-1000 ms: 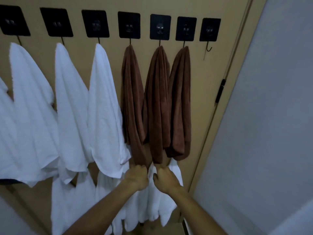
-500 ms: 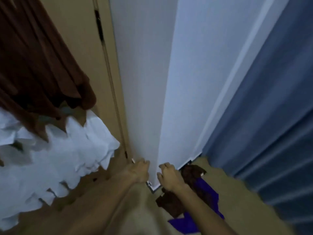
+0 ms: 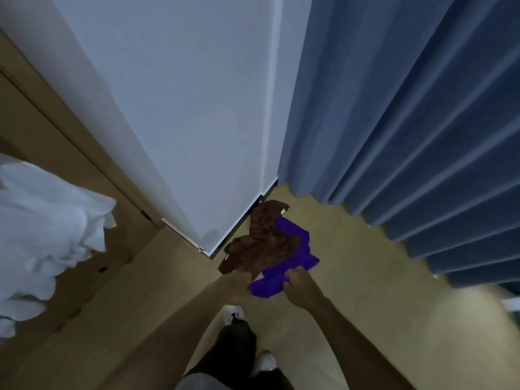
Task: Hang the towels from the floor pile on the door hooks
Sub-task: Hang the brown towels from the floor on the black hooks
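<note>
Turn: now that my view has swung from the door hooks to the floor, another pickup begins.
Pile: brown towel (image 3: 261, 246) over purple towel (image 3: 284, 266), twelve o'clock of my shoes.
Left hand (image 3: 236, 285): at the pile's edge; grip I cannot tell.
Right hand (image 3: 299, 285): curled, apparently holding nothing.

towel pile (image 3: 267, 246) against white cabinet corner (image 3: 208, 243), curtain (image 3: 408, 164) right, bare floor (image 3: 365, 277) between

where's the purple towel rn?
Head view, lower centre: the purple towel lies on the floor, partly under the brown towel, by the white cabinet corner, left of the blue curtain. The right hand is at its near edge.
</note>
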